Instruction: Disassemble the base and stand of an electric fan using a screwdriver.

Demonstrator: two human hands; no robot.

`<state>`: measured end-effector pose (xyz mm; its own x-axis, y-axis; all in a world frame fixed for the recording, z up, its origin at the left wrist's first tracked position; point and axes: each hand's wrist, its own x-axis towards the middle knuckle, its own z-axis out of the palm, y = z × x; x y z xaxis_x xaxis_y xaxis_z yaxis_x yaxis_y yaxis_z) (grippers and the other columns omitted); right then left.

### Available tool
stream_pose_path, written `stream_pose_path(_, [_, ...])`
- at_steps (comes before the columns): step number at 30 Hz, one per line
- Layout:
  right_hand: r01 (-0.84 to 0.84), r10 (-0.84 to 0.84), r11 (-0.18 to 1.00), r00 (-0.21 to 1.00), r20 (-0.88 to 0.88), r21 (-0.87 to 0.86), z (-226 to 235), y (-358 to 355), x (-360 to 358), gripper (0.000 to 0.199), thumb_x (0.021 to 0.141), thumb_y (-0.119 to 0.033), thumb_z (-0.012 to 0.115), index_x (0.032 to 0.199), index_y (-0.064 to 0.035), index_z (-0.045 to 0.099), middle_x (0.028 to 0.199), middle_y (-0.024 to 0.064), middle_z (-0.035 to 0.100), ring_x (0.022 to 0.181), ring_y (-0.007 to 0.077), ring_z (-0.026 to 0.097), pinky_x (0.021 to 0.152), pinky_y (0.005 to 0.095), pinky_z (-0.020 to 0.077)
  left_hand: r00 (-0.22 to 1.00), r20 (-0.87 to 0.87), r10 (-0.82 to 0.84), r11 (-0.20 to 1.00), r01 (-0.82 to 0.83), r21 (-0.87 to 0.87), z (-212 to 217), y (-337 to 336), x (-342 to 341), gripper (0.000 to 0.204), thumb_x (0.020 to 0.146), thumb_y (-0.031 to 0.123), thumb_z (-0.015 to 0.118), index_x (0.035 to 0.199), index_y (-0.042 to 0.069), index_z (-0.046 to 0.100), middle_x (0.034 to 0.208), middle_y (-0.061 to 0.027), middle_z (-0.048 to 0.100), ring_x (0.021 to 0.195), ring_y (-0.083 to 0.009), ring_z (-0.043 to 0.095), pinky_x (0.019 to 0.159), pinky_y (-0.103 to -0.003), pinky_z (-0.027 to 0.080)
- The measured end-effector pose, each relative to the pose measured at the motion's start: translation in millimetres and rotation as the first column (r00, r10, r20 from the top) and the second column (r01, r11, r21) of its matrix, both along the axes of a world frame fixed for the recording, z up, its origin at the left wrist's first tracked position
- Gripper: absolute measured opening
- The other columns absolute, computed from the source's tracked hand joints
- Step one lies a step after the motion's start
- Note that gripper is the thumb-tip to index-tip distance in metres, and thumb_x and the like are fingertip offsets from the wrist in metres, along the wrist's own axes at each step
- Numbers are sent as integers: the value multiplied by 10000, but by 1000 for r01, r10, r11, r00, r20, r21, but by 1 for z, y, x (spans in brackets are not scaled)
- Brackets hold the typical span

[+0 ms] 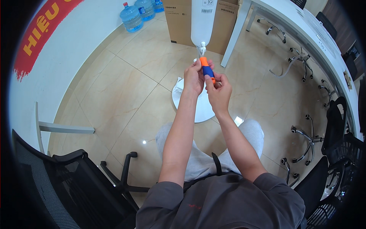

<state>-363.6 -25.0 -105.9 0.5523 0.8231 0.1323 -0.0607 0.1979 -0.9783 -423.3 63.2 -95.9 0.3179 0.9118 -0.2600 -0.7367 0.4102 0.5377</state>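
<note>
Above the flat round white base (pixel 204 110), the left hand (pixel 194 79) curls its fingers beside a stubby cylindrical tool handle in orange and blue (pixel 207 70); whether they pinch its orange end or something behind it, I cannot tell. The right hand (pixel 220 92), over the base's right part, pinches the handle's lower end between thumb and fingers. The handle looks light and stiff, probably grippy rather than slippery and hardly fragile; its blue middle seems the natural hold. The tall white rounded panel (pixel 202 23) beyond the base looks hard and smooth, likely awkward to steady by its narrow lower end.

Glossy beige floor tiles (pixel 129 97) surround the base. Far left of it stand a black mesh office chair (pixel 84 179), nearer the person, and a white wall (pixel 87 34); beyond it to the left are clear blue water bottles (pixel 131 19). Directly beyond is a brown cardboard box (pixel 177 26). To its right come a long white table (pixel 280 8) and black office chairs with chrome feet (pixel 310 140).
</note>
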Motion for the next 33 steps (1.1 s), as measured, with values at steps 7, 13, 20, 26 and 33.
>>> stream_pose_path(7, [142,-228,970,807,544,197,-5,0,-4,246,847,-74,733,1060,1,635,948,71,508,657,108,514,562,253,445,955,-284,-80,978,130,160,-2,3,-8,286,994,196,581,1133,-52,554,888,-151,648,694,-202,641,620,-311,547])
stream_pose_path(13, [4,-17,996,990,-139,-92,1,-4,-2,254,891,-144,725,1011,39,595,855,47,578,591,72,514,508,223,409,992,87,-88,994,83,68,-17,3,-4,390,984,247,595,1173,-90,538,1076,-203,625,961,-245,641,823,-351,557])
stream_pose_path(20, [99,-105,994,962,253,34,-9,1,-1,273,865,-172,750,952,44,608,825,64,604,604,65,518,516,228,408,906,-422,33,974,65,216,-7,1,-2,393,990,259,585,1168,-89,540,1036,-194,635,912,-245,647,793,-356,569])
stream_pose_path(26, [87,-87,996,996,-3,-23,-11,-1,-1,325,872,-177,758,1025,57,591,807,34,583,593,53,486,533,220,407,999,-36,-14,999,16,46,-9,3,5,295,1018,203,512,1140,-62,554,1036,-199,639,890,-247,649,779,-361,571])
stream_pose_path(33, [57,-48,998,971,233,-33,2,-5,5,304,846,-138,754,1024,61,608,878,74,601,615,76,508,528,239,407,998,55,-10,1000,10,-7,1,-4,5,285,1029,199,480,1114,-58,571,1006,-181,654,866,-229,649,738,-333,556])
